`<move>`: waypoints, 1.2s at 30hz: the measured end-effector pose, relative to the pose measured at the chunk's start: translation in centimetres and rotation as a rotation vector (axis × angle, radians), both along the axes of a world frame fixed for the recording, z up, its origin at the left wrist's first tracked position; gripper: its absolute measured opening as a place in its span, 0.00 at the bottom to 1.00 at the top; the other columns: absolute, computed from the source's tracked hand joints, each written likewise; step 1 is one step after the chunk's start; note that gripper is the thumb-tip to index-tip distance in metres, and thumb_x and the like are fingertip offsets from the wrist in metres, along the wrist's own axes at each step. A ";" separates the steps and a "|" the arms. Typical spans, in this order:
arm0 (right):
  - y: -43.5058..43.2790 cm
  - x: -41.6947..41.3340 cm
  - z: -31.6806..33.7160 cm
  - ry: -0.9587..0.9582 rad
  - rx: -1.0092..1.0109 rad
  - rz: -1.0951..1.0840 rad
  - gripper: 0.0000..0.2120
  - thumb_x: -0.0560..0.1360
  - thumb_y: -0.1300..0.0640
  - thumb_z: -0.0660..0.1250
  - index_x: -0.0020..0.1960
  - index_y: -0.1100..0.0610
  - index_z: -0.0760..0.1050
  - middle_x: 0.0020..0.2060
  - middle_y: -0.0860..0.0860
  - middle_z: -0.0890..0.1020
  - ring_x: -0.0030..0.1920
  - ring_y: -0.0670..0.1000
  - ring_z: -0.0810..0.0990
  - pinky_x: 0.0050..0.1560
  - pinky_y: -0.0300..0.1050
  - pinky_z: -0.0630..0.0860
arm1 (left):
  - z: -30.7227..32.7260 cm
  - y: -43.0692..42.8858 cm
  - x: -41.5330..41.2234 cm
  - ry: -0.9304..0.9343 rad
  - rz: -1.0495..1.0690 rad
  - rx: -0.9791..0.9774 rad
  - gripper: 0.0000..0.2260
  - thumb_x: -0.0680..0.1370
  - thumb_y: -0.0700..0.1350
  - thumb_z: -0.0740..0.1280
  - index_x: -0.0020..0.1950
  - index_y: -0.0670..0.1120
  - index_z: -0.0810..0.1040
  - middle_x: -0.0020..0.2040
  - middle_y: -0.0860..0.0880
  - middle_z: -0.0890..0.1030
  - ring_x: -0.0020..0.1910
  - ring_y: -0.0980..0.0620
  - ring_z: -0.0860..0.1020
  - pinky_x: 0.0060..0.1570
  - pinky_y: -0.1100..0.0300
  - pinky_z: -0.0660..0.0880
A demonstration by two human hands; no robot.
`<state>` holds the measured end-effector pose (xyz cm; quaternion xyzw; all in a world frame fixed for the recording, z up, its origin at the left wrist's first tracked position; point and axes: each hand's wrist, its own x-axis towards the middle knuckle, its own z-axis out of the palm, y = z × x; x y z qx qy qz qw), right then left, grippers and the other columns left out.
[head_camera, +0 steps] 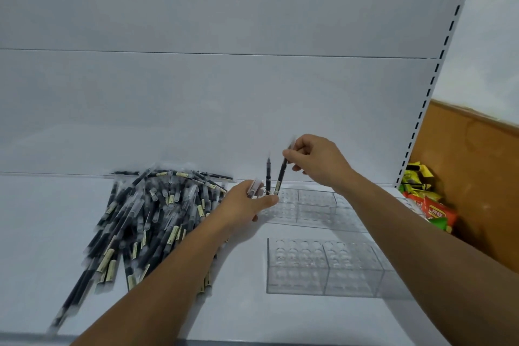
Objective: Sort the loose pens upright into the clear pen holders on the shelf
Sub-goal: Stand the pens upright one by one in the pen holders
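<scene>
The right hand (pixel 314 161) is pinching a tilted pen (pixel 281 174), lowering it into the far clear holder (pixel 314 199) beside one standing pen (pixel 268 177); the left hand (pixel 247 201) is gripping spare pens (pixel 252 188) and steadying the holder, probably against sliding.

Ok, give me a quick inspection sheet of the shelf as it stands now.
Surface: white shelf, bare at left.
Job's things: pile of loose pens left; one standing pen in the far holder; near holder has no pens.
Clutter: nothing seen on the shelf.
Hands: right hand lowers a tilted pen into the far holder; left hand holds a spare pen.
Cables: nothing seen.
Surroundings: snack packets at right.
</scene>
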<state>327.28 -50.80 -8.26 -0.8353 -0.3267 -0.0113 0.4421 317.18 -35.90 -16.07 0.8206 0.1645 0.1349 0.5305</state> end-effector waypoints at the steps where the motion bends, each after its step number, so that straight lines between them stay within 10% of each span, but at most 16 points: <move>1: 0.1 0.0 -0.1 -0.012 -0.051 0.018 0.10 0.77 0.51 0.69 0.46 0.58 0.76 0.42 0.50 0.85 0.39 0.45 0.84 0.48 0.48 0.80 | -0.1 0.0 0.0 -0.019 -0.003 -0.003 0.19 0.71 0.56 0.74 0.51 0.44 0.76 0.40 0.50 0.77 0.33 0.53 0.74 0.39 0.58 0.74; 11: 1.4 -0.2 -1.2 -0.133 -0.286 0.017 0.11 0.75 0.46 0.69 0.39 0.48 0.70 0.44 0.47 0.83 0.46 0.50 0.82 0.49 0.50 0.79 | -0.2 -0.2 -0.2 -0.051 -0.001 0.057 0.16 0.72 0.56 0.73 0.45 0.45 0.73 0.37 0.52 0.73 0.31 0.55 0.72 0.34 0.63 0.71; 19: -2.0 0.9 -2.7 -0.061 -0.371 0.069 0.18 0.75 0.43 0.69 0.60 0.51 0.77 0.53 0.46 0.80 0.51 0.45 0.77 0.51 0.37 0.70 | 0.8 -0.7 -2.2 -0.096 0.168 0.278 0.20 0.70 0.61 0.72 0.54 0.51 0.74 0.52 0.56 0.77 0.49 0.55 0.76 0.48 0.56 0.73; 23: -3.1 1.5 -3.5 -0.032 -0.465 0.100 0.21 0.75 0.41 0.68 0.62 0.51 0.76 0.57 0.47 0.80 0.54 0.45 0.76 0.57 0.40 0.71 | 3.1 -1.9 -5.3 -0.085 -0.149 0.165 0.18 0.68 0.62 0.72 0.52 0.55 0.77 0.48 0.59 0.81 0.33 0.63 0.76 0.33 0.63 0.74; 27: -3.1 1.4 -4.0 -0.012 -0.468 0.156 0.22 0.75 0.39 0.67 0.63 0.52 0.76 0.60 0.48 0.79 0.58 0.46 0.75 0.59 0.41 0.70 | 3.8 -3.2 -7.7 0.101 -0.472 0.268 0.22 0.65 0.62 0.72 0.58 0.60 0.76 0.54 0.64 0.79 0.36 0.69 0.76 0.39 0.68 0.72; 36: -3.0 1.4 -4.2 -0.022 -0.449 0.163 0.22 0.76 0.40 0.66 0.63 0.52 0.76 0.61 0.48 0.79 0.60 0.47 0.75 0.59 0.41 0.70 | 2.6 -3.0 -8.0 0.100 -0.394 0.367 0.16 0.70 0.54 0.76 0.55 0.55 0.79 0.38 0.70 0.78 0.33 0.71 0.74 0.34 0.75 0.66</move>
